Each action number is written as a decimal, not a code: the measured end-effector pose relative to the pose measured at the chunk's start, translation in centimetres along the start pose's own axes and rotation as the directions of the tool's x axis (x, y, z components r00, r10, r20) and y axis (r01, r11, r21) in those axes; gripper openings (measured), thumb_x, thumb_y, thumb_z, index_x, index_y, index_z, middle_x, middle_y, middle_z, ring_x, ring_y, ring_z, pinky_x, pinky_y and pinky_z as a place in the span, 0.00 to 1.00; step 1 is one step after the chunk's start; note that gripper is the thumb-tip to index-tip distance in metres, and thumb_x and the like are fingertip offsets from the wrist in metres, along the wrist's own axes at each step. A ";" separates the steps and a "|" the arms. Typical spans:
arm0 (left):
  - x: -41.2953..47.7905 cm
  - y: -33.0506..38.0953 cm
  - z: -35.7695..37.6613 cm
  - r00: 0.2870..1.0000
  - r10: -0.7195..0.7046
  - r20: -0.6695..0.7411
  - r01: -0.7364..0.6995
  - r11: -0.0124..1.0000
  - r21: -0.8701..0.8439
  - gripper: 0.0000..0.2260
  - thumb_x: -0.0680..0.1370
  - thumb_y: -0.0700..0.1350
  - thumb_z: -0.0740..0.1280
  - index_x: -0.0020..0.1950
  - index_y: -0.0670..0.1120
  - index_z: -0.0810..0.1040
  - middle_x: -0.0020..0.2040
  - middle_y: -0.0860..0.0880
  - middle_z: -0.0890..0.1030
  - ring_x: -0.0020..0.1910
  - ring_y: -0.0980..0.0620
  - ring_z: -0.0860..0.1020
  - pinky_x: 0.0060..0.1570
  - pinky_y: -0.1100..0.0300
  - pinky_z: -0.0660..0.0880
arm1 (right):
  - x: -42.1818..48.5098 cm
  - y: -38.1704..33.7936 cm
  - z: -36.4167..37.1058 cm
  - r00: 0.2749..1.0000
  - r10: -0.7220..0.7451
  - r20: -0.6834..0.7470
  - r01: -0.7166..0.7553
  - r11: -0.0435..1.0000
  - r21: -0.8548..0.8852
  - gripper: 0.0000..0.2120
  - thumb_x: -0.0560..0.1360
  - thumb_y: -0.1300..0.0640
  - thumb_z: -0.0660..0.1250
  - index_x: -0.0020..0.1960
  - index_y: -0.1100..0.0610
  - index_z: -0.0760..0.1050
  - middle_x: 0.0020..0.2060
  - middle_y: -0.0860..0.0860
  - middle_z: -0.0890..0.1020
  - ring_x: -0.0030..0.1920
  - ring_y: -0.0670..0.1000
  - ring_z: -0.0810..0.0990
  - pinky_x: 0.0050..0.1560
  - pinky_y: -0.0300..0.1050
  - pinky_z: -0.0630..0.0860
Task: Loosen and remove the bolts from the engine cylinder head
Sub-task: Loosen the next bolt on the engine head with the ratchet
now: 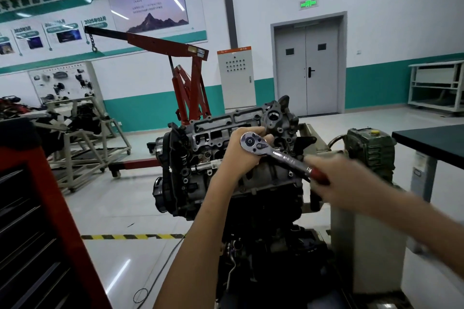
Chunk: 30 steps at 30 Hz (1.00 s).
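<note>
Fingers (252,130) of the left hand (238,158) curl round the back of the ratchet head (252,144), cupping it with the palm underneath. The socket and the bolt it sits on are hidden behind this hand, so the bolt being worked cannot be identified. The right hand (335,174) closes on the red handle (320,176) of the ratchet wrench (278,155); this hand is blurred, and the exact lay of its fingers cannot be read.

The tool sits over the near right part of the cylinder head (221,128), which forms the upper part of the engine (266,178). The engine is carried on a beige stand (351,238). Several small bolts show along the upper edge of the cylinder head, apparently in place, so the task appears far from finished.

Recommended technique:
1. Hold the ratchet head square to the bolt, pressing along the bolt axis with the left hand.
2. Confirm the direction switch is set to loosen.
3. Pull the handle in a smooth arc; avoid jerking, which may round the bolt or slip the socket.
4. Keep knuckles away from the surrounding castings.
</note>
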<state>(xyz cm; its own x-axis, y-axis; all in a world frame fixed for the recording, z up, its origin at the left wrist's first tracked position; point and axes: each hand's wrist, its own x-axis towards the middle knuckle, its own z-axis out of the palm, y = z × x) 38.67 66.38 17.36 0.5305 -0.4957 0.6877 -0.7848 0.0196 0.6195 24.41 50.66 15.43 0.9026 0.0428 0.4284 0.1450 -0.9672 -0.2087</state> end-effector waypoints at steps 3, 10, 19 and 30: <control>0.3 0.6 0.9 0.999 0.008 -0.040 -0.007 1.000 0.020 0.22 0.77 0.35 0.66 0.27 0.48 0.63 0.24 0.56 0.64 0.26 0.59 0.62 0.30 0.66 0.61 | 1.6 1.5 -3.0 0.993 -0.035 -0.111 0.001 0.956 -0.292 0.06 0.73 0.55 0.64 0.50 0.52 0.72 0.29 0.43 0.73 0.29 0.41 0.73 0.33 0.36 0.71; 0.3 -0.3 1.9 0.972 0.005 -0.234 -0.012 1.000 -0.028 0.22 0.79 0.37 0.64 0.28 0.50 0.62 0.21 0.57 0.64 0.24 0.60 0.62 0.28 0.64 0.59 | -1.7 -5.5 7.8 0.951 0.242 -0.194 -0.142 0.895 0.424 0.11 0.72 0.58 0.66 0.38 0.49 0.63 0.27 0.49 0.72 0.24 0.44 0.71 0.27 0.31 0.67; 0.2 -0.1 0.2 0.998 -0.015 -0.055 0.016 1.000 0.011 0.17 0.77 0.37 0.67 0.29 0.40 0.69 0.21 0.55 0.64 0.24 0.61 0.64 0.30 0.69 0.61 | -0.4 -1.1 1.5 0.999 0.015 -0.035 -0.007 0.977 0.211 0.09 0.72 0.62 0.66 0.41 0.49 0.70 0.29 0.47 0.75 0.25 0.42 0.73 0.28 0.36 0.74; -0.1 0.3 2.6 0.940 0.001 -0.341 -0.013 0.999 -0.034 0.21 0.79 0.38 0.64 0.28 0.49 0.65 0.22 0.57 0.63 0.23 0.60 0.62 0.28 0.68 0.60 | -1.8 -6.3 8.1 0.936 0.311 -0.166 -0.203 0.860 0.468 0.12 0.71 0.59 0.67 0.37 0.50 0.64 0.27 0.48 0.71 0.23 0.43 0.70 0.26 0.28 0.64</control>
<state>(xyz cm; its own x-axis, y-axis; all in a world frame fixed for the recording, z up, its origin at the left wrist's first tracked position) 37.52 64.13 16.51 0.6074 -0.1696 0.7761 -0.7804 0.0553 0.6228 25.16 58.73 8.84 0.8226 -0.3022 0.4817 0.1311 -0.7234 -0.6778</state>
